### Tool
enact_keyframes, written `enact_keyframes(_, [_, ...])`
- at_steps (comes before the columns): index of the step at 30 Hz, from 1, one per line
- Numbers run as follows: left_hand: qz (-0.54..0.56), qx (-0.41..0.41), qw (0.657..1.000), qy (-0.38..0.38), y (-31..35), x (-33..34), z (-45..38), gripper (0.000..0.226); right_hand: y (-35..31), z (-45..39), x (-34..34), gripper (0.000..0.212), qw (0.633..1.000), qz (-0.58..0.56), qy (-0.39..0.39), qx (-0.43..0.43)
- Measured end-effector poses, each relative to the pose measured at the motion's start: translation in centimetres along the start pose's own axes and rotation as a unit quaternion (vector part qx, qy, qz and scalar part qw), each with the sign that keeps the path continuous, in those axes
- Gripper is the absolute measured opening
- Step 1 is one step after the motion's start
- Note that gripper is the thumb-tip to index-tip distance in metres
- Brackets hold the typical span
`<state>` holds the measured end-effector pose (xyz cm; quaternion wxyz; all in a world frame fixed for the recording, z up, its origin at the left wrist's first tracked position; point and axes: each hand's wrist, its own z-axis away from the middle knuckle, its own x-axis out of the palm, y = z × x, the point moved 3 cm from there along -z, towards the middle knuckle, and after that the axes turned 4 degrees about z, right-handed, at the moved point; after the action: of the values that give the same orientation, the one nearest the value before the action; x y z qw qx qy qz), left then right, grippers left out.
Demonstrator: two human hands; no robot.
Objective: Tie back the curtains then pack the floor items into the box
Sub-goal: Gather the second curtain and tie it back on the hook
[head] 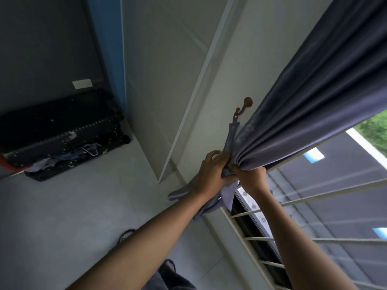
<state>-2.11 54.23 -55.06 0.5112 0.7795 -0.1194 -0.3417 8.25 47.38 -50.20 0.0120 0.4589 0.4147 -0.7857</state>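
Observation:
A grey-blue curtain [314, 97] hangs gathered into folds at the right. A matching fabric tieback [230, 137] hangs from a brown wall hook [245, 105] beside it. My left hand [209, 170] grips the tieback where it wraps the bunched curtain. My right hand [252, 177] holds the gathered curtain folds from below, touching the left hand. The curtain's lower end [182, 192] hangs out past my left wrist.
A white barred window grille [293, 237] runs along the right. An open black suitcase [60, 130] with clothes in it stands on the pale floor at the left. A dark cord [125, 235] lies on the floor near my left forearm.

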Motion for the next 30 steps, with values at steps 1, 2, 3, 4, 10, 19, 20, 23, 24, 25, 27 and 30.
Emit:
enact_keyframes(1, [-0.002,0.0,1.0,0.014,0.1,0.2,0.0,0.048,-0.1,0.0,-0.1,0.014,1.0,-0.001,0.0,-0.007])
enact_keyframes(2, [-0.001,-0.002,1.0,0.02,0.1,0.5,-0.2,0.045,-0.2,0.1,-0.2,0.011,1.0,-0.002,-0.009,-0.008])
enact_keyframes(3, [0.004,-0.006,1.0,0.019,0.0,0.7,-0.4,0.043,0.1,-0.1,-0.3,0.012,1.0,0.002,-0.016,0.002])
enact_keyframes(4, [0.012,-0.009,1.0,0.015,0.0,0.8,-0.7,0.044,0.0,0.0,-0.5,0.011,1.0,-0.003,-0.019,0.002])
enact_keyframes(10, [0.04,0.002,0.998,-0.047,0.5,0.9,-1.7,0.074,0.2,-0.3,-2.0,0.005,0.998,0.013,-0.062,-0.017])
enact_keyframes(19, [0.039,0.016,0.996,-0.079,0.4,0.3,-3.2,0.065,0.2,0.4,-2.5,0.016,1.0,0.009,0.018,-0.023])
enact_keyframes(20, [0.043,0.011,0.996,-0.073,0.5,0.2,-3.1,0.061,0.2,0.3,-2.5,0.021,1.0,-0.011,0.016,-0.012])
enact_keyframes(23, [0.041,0.006,0.998,-0.055,0.4,0.2,-3.0,0.058,0.7,0.0,-2.2,0.038,0.998,-0.065,0.001,-0.001])
enact_keyframes(24, [0.04,0.003,0.998,-0.051,0.4,0.2,-2.9,0.059,0.9,-0.1,-2.1,0.041,0.997,-0.08,0.001,-0.002])
enact_keyframes(25, [0.042,0.0,0.998,-0.046,0.4,0.2,-2.9,0.059,1.0,-0.1,-2.0,0.042,0.996,-0.093,0.0,-0.007])
enact_keyframes(27, [0.044,-0.008,0.998,-0.035,0.5,0.2,-2.7,0.054,1.2,-0.4,-2.0,0.042,0.994,-0.11,-0.006,-0.014])
enact_keyframes(30, [0.036,-0.017,0.999,-0.018,0.5,0.6,-2.6,0.041,1.3,-0.7,-2.0,0.047,0.991,-0.133,0.001,0.0])
